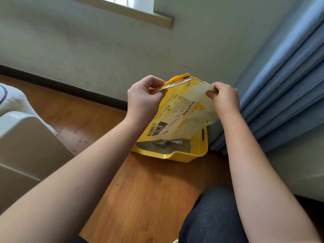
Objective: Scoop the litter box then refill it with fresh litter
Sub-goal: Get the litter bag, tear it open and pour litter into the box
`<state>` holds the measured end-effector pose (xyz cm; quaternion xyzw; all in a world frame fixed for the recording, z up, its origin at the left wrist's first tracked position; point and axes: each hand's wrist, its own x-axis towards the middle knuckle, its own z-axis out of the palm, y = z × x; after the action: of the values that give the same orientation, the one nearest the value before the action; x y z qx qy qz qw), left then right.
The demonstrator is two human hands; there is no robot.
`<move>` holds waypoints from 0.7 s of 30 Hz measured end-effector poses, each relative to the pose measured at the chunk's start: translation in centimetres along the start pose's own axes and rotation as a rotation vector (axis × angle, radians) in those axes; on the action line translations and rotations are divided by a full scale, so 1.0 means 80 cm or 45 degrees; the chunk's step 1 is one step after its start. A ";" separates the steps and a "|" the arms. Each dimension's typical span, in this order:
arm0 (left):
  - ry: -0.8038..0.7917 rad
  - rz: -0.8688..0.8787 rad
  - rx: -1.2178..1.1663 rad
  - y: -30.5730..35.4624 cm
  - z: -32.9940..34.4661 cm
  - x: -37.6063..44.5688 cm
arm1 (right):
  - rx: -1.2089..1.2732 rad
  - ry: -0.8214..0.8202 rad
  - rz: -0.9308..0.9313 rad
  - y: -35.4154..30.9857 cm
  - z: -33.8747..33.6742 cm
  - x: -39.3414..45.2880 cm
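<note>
Wooden floor (150, 186) by the wall and blue curtain (284, 88) | yellow litter box (177, 156) there, white scoop (168, 142) lying in the grey litter | your left hand (142, 97) and right hand (225, 98) both pinch the litter bag (177, 111) top, over the box | scooping looks finished, refill pour still ahead.

Both bare arms reach forward; the left hand (142, 95) and right hand (224, 98) have fingers curled, pinching.

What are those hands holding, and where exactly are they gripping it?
Both hold the yellow litter bag at its top: left hand grips the sealed edge, right hand pinches the opposite corner.
</note>
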<state>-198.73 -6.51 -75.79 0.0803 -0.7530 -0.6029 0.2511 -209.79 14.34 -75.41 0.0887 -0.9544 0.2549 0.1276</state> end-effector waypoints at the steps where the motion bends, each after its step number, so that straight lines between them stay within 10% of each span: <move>1: 0.001 0.002 0.004 0.000 0.000 0.000 | -0.004 0.000 -0.002 0.000 -0.001 0.000; 21: -0.003 -0.075 0.074 -0.019 -0.040 -0.007 | 0.149 0.102 -0.181 -0.030 0.017 0.001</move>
<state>-196.97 -9.47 -76.92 0.1090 -0.7677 -0.5882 0.2297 -209.55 11.56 -75.41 0.1530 -0.9233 0.3040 0.1781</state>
